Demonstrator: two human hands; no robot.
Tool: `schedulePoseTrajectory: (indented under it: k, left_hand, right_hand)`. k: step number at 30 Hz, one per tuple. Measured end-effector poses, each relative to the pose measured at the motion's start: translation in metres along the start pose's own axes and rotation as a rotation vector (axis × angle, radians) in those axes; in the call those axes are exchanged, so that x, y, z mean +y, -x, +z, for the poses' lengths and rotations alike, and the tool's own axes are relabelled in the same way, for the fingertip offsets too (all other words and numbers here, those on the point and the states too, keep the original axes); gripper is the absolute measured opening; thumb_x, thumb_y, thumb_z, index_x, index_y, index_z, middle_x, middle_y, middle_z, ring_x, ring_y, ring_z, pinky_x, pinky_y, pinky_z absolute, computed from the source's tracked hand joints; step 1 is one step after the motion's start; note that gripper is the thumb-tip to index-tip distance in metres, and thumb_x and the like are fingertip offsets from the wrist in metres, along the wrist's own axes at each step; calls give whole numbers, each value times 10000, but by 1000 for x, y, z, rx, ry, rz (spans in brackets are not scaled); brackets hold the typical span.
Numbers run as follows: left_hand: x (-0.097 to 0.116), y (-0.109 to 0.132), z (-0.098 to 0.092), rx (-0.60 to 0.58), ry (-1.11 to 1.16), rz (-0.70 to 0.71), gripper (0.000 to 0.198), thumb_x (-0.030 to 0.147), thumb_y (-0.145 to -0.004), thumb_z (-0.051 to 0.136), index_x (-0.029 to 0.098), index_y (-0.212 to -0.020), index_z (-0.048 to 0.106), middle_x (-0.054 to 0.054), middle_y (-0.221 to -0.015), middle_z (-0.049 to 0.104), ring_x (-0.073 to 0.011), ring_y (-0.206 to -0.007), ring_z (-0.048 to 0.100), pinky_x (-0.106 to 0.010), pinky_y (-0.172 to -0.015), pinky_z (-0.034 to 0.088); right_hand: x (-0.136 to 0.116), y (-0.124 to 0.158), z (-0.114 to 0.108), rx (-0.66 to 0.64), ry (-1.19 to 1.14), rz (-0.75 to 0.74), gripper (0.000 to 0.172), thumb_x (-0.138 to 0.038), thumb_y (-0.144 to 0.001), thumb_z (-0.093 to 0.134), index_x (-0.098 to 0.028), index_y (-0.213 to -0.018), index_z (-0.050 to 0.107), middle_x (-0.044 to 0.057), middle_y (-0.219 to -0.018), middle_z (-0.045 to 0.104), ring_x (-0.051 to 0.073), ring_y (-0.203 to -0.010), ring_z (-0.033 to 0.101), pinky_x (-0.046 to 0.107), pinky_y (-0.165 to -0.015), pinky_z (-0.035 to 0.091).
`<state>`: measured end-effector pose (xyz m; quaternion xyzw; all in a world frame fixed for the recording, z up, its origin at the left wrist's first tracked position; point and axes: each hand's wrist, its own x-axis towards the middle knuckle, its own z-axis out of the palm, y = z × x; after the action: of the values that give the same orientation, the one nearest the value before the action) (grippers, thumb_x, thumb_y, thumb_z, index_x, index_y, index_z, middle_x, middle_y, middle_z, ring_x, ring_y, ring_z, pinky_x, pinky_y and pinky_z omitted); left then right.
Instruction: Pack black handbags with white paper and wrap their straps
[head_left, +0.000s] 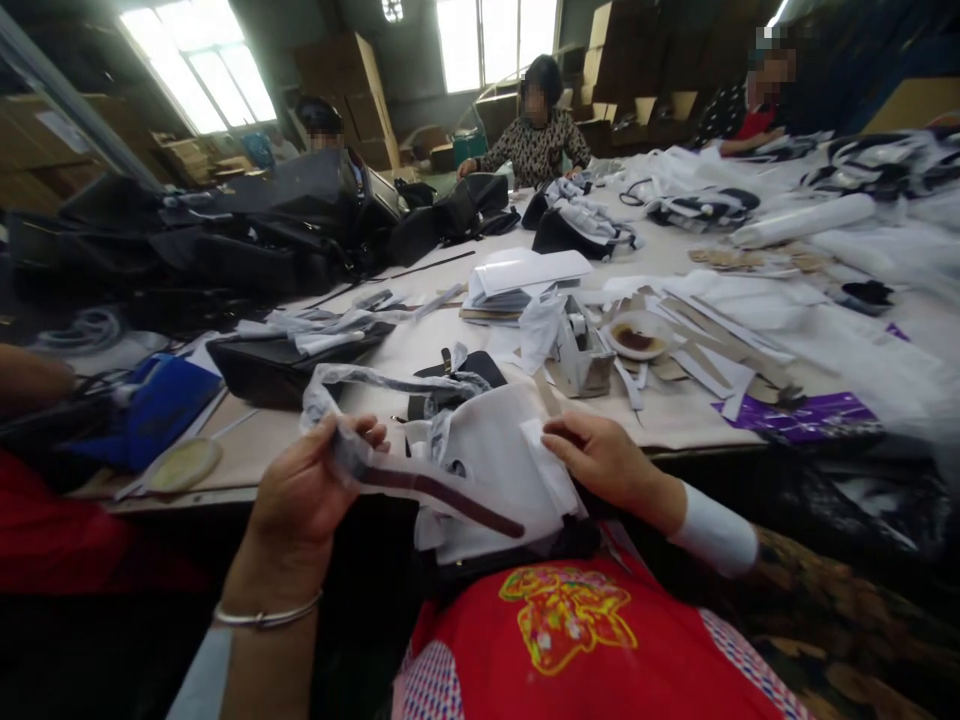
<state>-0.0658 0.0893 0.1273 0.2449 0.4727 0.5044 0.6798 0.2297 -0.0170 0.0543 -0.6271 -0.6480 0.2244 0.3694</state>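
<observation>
My left hand (311,485) is closed around a dark reddish-brown strap (450,497) wrapped in thin translucent paper, near its left end. The strap runs down to the right across a wad of white wrapping paper (487,455) on my lap. My right hand (604,460) pinches the right edge of that white paper, fingers pressed together. A twisted strip of clear wrapping (390,380) loops up from my left hand over the table edge. Under the paper a black bag (480,570) shows in part, resting on my red apron (585,640).
The long table (420,345) holds black bags (292,365), stacked white paper (525,275), a small white box (581,350), a dish of brown glue (636,338) and card strips. Another person's red sleeve (67,530) is at left. Several people sit at the far side.
</observation>
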Motion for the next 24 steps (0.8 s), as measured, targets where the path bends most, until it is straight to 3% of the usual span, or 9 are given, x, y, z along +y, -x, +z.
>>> schedulePoseTrajectory:
  k: [3,7,10,13,16,19,21,24]
  left_hand:
    - [8,-6,-2,-15,60,-82,310,166,-1008,380,137,-788,597,-18,-670,645,-112,-534,648,-227,-506,587]
    - [-12,-2,33,-120,84,-188,281,160,-1015,395,139,-785,555,22,-614,575,-78,-459,592,-173,-435,533]
    - [-18,-3,63,-157,33,-152,219,182,-1005,448,133,-832,573,0,-654,625,-96,-488,630,-174,-434,527]
    - [-10,-14,77,-143,6,-70,163,201,-991,494,129,-876,584,-38,-730,687,-124,-547,674,-209,-487,561]
    - [1,-29,75,-107,13,-3,141,196,-987,501,135,-890,583,-54,-779,718,-135,-585,692,-237,-543,579]
    - [4,-36,71,-116,0,42,155,212,-990,494,137,-903,598,-63,-835,741,-149,-643,712,-265,-596,587]
    - [-2,-32,70,-260,-13,78,235,325,-993,510,129,-973,640,-96,-945,755,-197,-815,741,-322,-715,607]
    - [-29,-16,69,-571,-131,78,465,536,-895,631,123,-1102,687,-144,-1085,746,-277,-1053,702,-393,-893,574]
  right_hand:
    - [17,2,1,22,85,70,181,-297,-908,591,-151,-923,698,81,-837,708,201,-754,642,325,-717,500]
    - [-13,-2,10,37,-30,-138,259,-320,-906,601,-125,-1055,685,147,-1048,698,243,-973,645,391,-887,509]
    - [-46,-6,16,-225,-257,-188,371,-379,-870,662,-126,-1141,661,140,-1148,695,249,-1052,643,396,-939,507]
    - [-57,-1,24,-524,-468,59,249,-358,-911,593,-128,-899,690,53,-809,722,166,-722,672,278,-681,540]
    - [-51,13,29,-602,-571,249,359,-353,-957,513,-132,-722,670,16,-621,661,115,-557,618,212,-553,484]
    - [-46,23,27,-703,-642,248,355,-387,-936,563,-128,-725,684,23,-649,685,110,-573,627,198,-552,474]
    - [-45,20,23,-702,-720,284,364,-425,-916,587,-129,-722,671,28,-662,694,112,-572,632,201,-542,473]
    - [-45,5,19,-584,-840,373,393,-497,-869,620,-136,-712,630,28,-651,688,114,-528,625,204,-486,449]
